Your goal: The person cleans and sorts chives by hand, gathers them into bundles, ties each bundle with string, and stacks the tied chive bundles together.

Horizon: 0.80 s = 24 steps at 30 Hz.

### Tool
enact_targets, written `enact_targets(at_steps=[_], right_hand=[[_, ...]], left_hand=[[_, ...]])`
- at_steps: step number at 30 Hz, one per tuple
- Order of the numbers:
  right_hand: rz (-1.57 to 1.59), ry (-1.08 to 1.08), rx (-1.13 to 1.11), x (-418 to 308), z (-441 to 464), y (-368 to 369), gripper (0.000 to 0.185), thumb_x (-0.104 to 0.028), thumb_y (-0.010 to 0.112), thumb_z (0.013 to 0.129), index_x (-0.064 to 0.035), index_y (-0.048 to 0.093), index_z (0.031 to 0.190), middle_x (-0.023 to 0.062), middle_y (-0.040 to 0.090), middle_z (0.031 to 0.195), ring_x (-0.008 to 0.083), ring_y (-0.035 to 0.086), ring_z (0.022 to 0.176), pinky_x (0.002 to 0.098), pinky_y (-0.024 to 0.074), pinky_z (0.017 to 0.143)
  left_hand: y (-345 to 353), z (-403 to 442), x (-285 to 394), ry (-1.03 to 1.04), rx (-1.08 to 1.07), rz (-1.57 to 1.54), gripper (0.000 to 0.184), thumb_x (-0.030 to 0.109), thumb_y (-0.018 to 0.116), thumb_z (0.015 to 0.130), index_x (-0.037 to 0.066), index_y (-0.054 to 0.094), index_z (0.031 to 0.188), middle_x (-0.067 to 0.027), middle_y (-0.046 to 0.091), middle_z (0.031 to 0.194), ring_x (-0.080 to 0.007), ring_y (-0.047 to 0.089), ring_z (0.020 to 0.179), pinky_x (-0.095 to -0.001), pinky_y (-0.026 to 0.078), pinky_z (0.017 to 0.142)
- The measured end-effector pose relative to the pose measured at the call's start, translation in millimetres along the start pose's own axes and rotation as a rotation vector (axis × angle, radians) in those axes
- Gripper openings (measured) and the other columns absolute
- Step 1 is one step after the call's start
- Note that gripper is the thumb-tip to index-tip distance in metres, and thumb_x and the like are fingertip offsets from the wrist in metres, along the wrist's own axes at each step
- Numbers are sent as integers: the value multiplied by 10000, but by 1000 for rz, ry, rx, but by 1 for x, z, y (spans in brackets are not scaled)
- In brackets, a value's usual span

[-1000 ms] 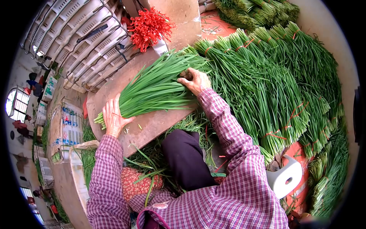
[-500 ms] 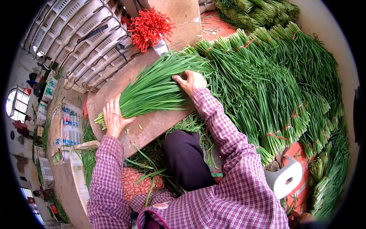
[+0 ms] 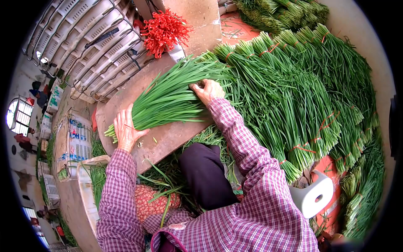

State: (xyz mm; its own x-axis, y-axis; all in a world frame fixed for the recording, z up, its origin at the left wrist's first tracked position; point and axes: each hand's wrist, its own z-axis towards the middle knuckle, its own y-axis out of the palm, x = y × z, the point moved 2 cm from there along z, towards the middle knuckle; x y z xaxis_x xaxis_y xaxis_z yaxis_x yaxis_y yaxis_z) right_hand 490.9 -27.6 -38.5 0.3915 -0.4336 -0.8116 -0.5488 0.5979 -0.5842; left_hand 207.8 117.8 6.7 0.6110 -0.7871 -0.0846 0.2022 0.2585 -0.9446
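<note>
A loose bundle of garlic chives [image 3: 168,98] lies across the brown board [image 3: 157,147], pale stem ends at the lower left and leaf tips at the upper right. My left hand [image 3: 124,129] rests against the stem end, fingers stretched flat and thumb spread out. Over the leaf half, my right hand [image 3: 208,91] has its fingers curled and its thumb bent in on the leaves. Its fingertips are partly hidden among them. A few cut stem bits lie on the board beside my left thumb.
Tied chive bundles [image 3: 289,101] are heaped on the right. Red ties [image 3: 164,32] hang at the board's far end, near stacked white crates [image 3: 88,46]. A white plastic stool [image 3: 312,195] stands at the lower right. Loose trimmings lie around my knee [image 3: 205,172].
My right hand has shifted very slightly left, and its sleeve with it. The left hand and the chives look the same.
</note>
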Motion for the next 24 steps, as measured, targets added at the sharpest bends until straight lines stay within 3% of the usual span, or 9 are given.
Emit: enact_targets(at_steps=[11, 17, 24], right_hand=[[168, -47, 106, 7, -10, 5, 390, -436, 677, 798, -74, 684, 944, 137, 705, 874, 315, 665, 872, 425, 501, 819], [126, -61, 181, 9, -10, 2, 519, -414, 747, 733, -56, 511, 1027, 105, 694, 950, 335, 645, 932, 455, 493, 826], [146, -134, 98, 10, -8, -2, 476, -435, 737, 740, -70, 586, 1006, 94, 694, 962, 311, 642, 948, 426, 489, 847]], left_hand=[[0, 0, 0, 0, 2, -11, 1123, 360, 902, 450, 114, 357, 1401, -98, 478, 1187, -291, 454, 1141, -426, 343, 979], [0, 0, 0, -8, -9, -16, 1111, 357, 899, 457, 117, 359, 1398, -97, 476, 1193, -290, 451, 1144, -426, 341, 983], [1, -1, -1, 6, 14, -5, 1118, 363, 900, 453, 119, 357, 1399, -94, 476, 1196, -288, 451, 1143, -422, 344, 982]])
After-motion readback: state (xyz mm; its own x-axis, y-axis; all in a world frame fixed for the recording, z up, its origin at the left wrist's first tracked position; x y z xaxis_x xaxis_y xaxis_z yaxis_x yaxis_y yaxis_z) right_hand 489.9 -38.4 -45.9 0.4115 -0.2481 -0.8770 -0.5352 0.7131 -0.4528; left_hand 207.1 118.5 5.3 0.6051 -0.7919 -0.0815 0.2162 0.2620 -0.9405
